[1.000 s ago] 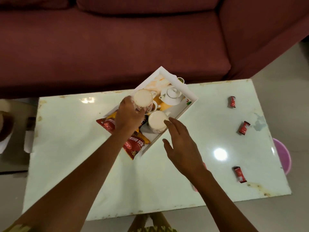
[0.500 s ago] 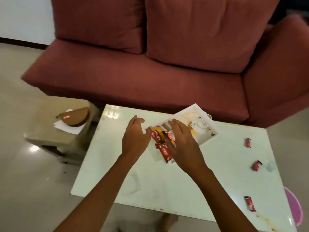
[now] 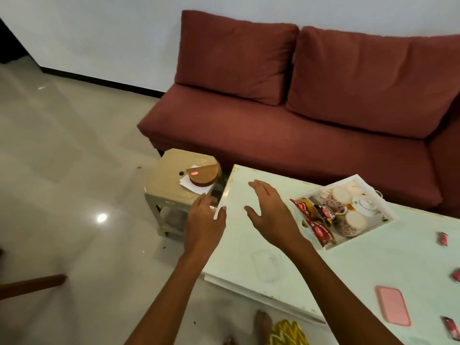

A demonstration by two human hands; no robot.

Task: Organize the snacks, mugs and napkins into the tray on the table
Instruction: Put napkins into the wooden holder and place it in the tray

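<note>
While the mugs [image 3: 341, 196] and snack packs [image 3: 318, 217] sit in the tray [image 3: 373, 226], both hands hover empty, fingers [image 3: 260, 186] apart. The left hand [image 3: 202, 220] is past the surface [image 3: 249, 247] edge and the right hand [image 3: 270, 212] is above it. This looks like the napkin step. The napkins [image 3: 185, 183] lie under a brown holder [image 3: 202, 176] on the stool [image 3: 169, 185], so the next move probably calls for lifting the holder to free them.

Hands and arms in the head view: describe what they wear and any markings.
The left hand and right hand are bare: no gloves, rings, watch or bracelet show. Both forearms are uncovered to the frame's edge, no sleeve or marking in view.
</note>
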